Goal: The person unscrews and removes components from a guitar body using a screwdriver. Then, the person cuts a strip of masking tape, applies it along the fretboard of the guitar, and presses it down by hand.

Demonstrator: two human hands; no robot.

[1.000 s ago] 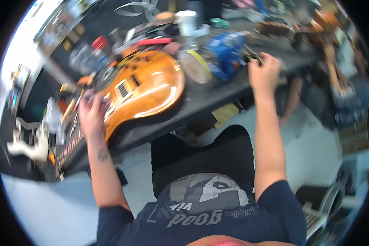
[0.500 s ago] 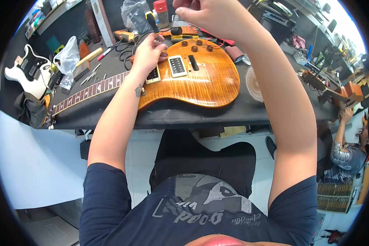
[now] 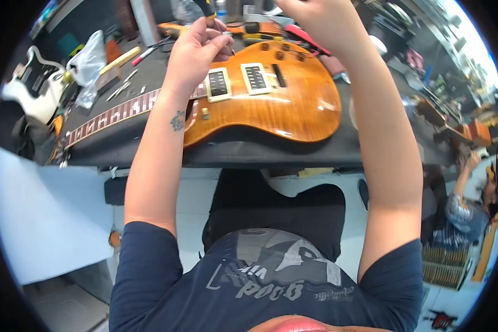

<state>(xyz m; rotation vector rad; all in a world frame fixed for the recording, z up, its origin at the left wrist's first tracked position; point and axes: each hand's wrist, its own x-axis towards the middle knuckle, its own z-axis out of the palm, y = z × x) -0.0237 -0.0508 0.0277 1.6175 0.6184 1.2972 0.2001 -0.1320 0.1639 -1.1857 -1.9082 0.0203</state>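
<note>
An amber flame-top electric guitar [image 3: 293, 110] lies on the dark bench, its neck running left. My left hand [image 3: 196, 52] is over the upper edge of the body, near the neck-side pickup [image 3: 219, 86]. Its fingers are closed around the shaft of a screwdriver with a black and yellow handle [image 3: 207, 8]; the tip points down toward the guitar top. My right hand [image 3: 310, 14] is raised at the top edge of the view, above the knob side of the guitar. The frame cuts off most of its fingers, so what it holds is hidden.
A white guitar body [image 3: 30, 91] and a clear plastic bag [image 3: 88, 66] are at the left. Small tools, a red marker [image 3: 144, 54] and cables lie behind the neck. Another person [image 3: 465, 210] works with a guitar headstock at the far right.
The view has shifted, so the guitar sits further right in it. My left hand and the screwdriver appear higher, and more of the neck-side pickup shows. My right hand has moved right, still at the top.
</note>
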